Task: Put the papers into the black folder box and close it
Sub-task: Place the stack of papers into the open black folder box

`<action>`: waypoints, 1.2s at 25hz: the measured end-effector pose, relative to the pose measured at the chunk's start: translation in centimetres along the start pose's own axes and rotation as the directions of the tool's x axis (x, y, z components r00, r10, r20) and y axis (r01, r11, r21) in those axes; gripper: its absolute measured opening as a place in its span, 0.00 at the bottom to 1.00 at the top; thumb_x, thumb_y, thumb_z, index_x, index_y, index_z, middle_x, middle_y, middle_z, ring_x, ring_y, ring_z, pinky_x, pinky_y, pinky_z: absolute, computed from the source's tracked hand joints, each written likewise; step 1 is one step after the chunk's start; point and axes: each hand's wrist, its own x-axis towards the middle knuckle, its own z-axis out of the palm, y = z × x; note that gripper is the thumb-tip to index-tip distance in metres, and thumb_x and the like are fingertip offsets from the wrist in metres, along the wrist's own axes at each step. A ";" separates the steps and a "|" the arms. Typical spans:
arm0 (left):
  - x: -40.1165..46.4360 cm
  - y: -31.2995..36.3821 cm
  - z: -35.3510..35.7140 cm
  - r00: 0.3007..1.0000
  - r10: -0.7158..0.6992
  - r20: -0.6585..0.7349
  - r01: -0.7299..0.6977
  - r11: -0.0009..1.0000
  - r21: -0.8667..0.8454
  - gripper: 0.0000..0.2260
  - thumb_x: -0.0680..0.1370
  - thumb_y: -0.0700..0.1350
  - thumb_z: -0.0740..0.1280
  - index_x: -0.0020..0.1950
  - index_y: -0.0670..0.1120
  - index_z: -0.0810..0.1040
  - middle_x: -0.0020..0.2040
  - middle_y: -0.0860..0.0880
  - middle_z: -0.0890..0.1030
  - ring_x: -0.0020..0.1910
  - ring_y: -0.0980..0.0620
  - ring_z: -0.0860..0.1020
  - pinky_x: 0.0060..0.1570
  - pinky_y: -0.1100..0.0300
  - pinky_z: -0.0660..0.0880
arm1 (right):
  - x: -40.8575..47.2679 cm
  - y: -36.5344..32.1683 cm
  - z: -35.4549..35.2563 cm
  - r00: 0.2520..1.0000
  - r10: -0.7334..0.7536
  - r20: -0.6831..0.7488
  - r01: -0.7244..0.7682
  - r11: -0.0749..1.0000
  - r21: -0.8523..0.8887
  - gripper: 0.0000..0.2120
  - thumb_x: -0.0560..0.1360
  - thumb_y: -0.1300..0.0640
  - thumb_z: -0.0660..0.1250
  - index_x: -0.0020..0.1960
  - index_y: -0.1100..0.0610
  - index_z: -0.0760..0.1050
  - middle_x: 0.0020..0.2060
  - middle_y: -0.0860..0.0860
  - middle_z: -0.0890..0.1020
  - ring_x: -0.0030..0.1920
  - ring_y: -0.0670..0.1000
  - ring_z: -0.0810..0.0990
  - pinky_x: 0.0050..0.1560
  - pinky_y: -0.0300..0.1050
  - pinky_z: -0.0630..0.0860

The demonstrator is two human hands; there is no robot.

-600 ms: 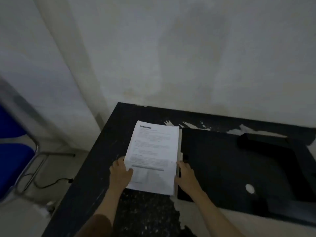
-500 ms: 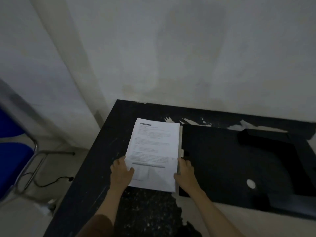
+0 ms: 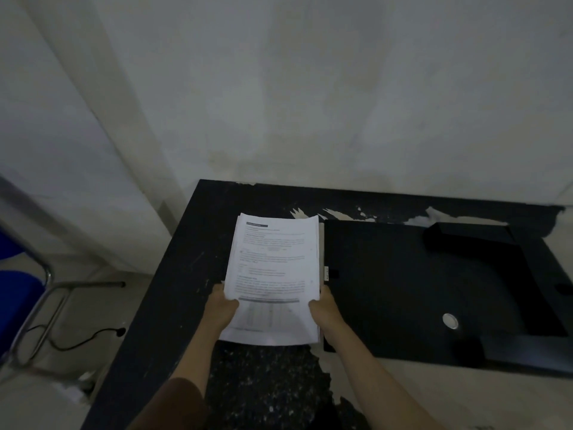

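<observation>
A person stands at a dark, chipped table (image 3: 173, 305) that fills the lower middle of the frame, pushed against a pale wall (image 3: 310, 88). Both hands are on a stack of printed papers (image 3: 273, 274) sitting near the centre of the frame, a little left of middle. The left hand (image 3: 220, 311) clasps the stack's lower left edge, thumb curled over the top sheet; the right hand (image 3: 325, 311) does the same at the lower right edge, its thumb on the top page and its fingers hidden beneath. Both are closed on the paper. The far end of the stack curves slightly, and I cannot tell whether it rests on the table or is lifted clear.

The black folder box (image 3: 418, 290) lies open just to the right of the papers, spread across the right half of the frame, with a small round metal fitting (image 3: 450, 321) showing on it toward the lower right. Its layout is hard to read in the dim light.

The stack looks thick enough to have some weight, yet it is limp: held from one end it will likely sag, and loose sheets may slide or fan apart. Gripping both long edges nearer the middle, with fingers underneath, would seem steadier than the present hold at the near end. A blue chair (image 3: 15, 299) sits at the left edge of the frame.
</observation>
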 end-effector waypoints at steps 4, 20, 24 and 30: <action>-0.9 0.8 0.7 0.995 0.095 -0.033 -0.096 0.994 -0.054 0.16 0.76 0.37 0.59 0.63 0.44 0.66 0.56 0.47 0.73 0.54 0.51 0.71 0.60 0.54 0.68 | -0.4 0.0 -0.6 0.994 -0.109 -0.032 0.110 0.993 0.037 0.23 0.77 0.69 0.50 0.65 0.48 0.62 0.54 0.49 0.75 0.55 0.50 0.75 0.63 0.47 0.72; -5.8 7.0 16.6 0.938 0.313 0.148 -0.316 0.949 -0.003 0.17 0.78 0.33 0.54 0.67 0.41 0.62 0.57 0.49 0.70 0.55 0.53 0.69 0.57 0.62 0.65 | -3.8 3.3 -17.5 0.943 -0.076 -0.323 0.090 0.996 0.029 0.14 0.75 0.72 0.49 0.57 0.63 0.66 0.41 0.49 0.72 0.40 0.45 0.70 0.34 0.34 0.66; -6.5 7.1 19.7 0.942 0.307 0.137 -0.310 0.951 0.000 0.18 0.78 0.33 0.54 0.68 0.41 0.61 0.63 0.44 0.71 0.56 0.53 0.69 0.60 0.60 0.64 | -4.1 4.9 -20.8 0.943 -0.115 -0.312 0.093 0.992 -0.085 0.18 0.75 0.73 0.48 0.62 0.65 0.65 0.52 0.54 0.75 0.48 0.51 0.71 0.45 0.40 0.72; -6.7 6.8 21.3 0.949 0.300 0.096 -0.302 0.953 0.008 0.19 0.78 0.32 0.55 0.70 0.40 0.60 0.67 0.41 0.70 0.57 0.53 0.68 0.66 0.54 0.64 | -6.2 6.1 -26.5 0.908 -0.384 -0.171 0.281 0.857 -0.432 0.17 0.78 0.64 0.57 0.66 0.58 0.68 0.62 0.55 0.71 0.66 0.52 0.67 0.63 0.37 0.62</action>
